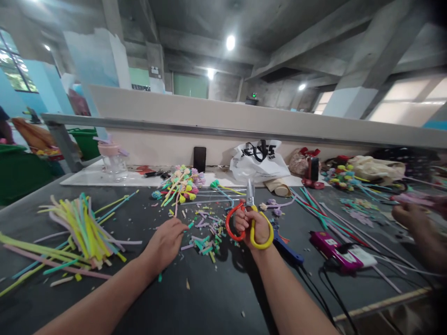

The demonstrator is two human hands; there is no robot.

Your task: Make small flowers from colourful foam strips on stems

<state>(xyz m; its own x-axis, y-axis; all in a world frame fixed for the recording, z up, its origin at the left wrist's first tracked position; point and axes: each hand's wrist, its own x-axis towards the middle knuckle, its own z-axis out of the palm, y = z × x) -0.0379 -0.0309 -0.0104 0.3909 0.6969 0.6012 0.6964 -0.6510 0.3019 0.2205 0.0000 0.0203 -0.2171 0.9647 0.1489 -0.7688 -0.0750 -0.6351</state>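
Observation:
My right hand is wrapped round a pair of scissors with one red and one yellow handle, blades pointing away from me. My left hand is low over the dark table, its fingers drawn together. A short teal piece lies at its fingertips; whether they pinch it I cannot make out. Between my hands are scattered cut foam-like bits in teal, lilac and yellow. Beyond my left hand sits a bunch of small pastel flowers on stems.
Loose pastel strips are heaped at left. A blue-handled tool and a magenta corded device lie at right. Along the back stand a jar, a phone and a white bag. Another person's hand is at far right.

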